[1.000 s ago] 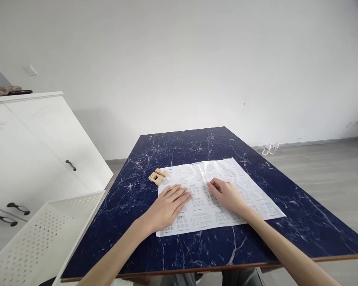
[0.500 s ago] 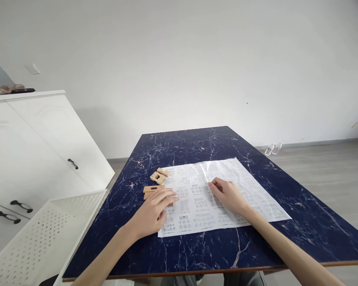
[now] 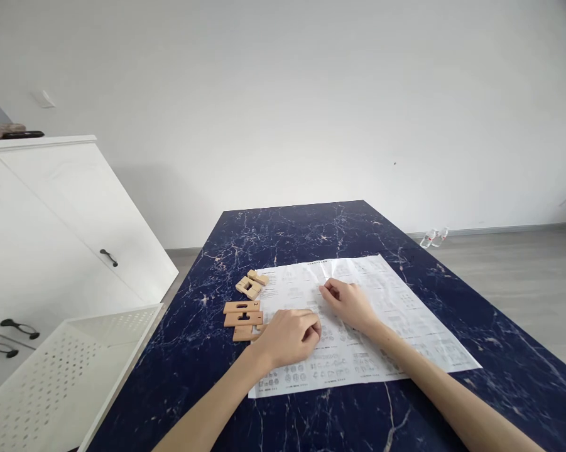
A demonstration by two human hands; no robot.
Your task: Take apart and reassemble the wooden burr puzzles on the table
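Observation:
A large printed sheet of paper [image 3: 405, 314] covered in small diagrams lies on the table, creased near its far edge. My left hand [image 3: 289, 339] rests on the sheet's left part with its fingers curled in; what they hold, if anything, is hidden. At the middle of the sheet, my right hand [image 3: 351, 304] has its thumb and fingers drawn together against the paper, their tips hidden. Left of my left hand lie flat wooden pieces: a notched bar marked 2 [image 3: 241, 306], another notched bar [image 3: 243, 319] and a third piece [image 3: 242, 333] partly behind the hand.
Farther back, small pale wooden blocks [image 3: 247, 287] form a square ring beside the sheet's left edge. Everything lies on a dark blue marbled table [image 3: 296, 232]. A white cabinet [image 3: 75, 207] and a perforated white panel [image 3: 51, 370] stand left; two clear bottles [image 3: 434, 237] are on the floor at right.
My left hand has moved right, off the wooden bars and onto the paper, its fingers curling in. The bars are now uncovered. My right hand stays nearly in place; the view has shifted slightly.

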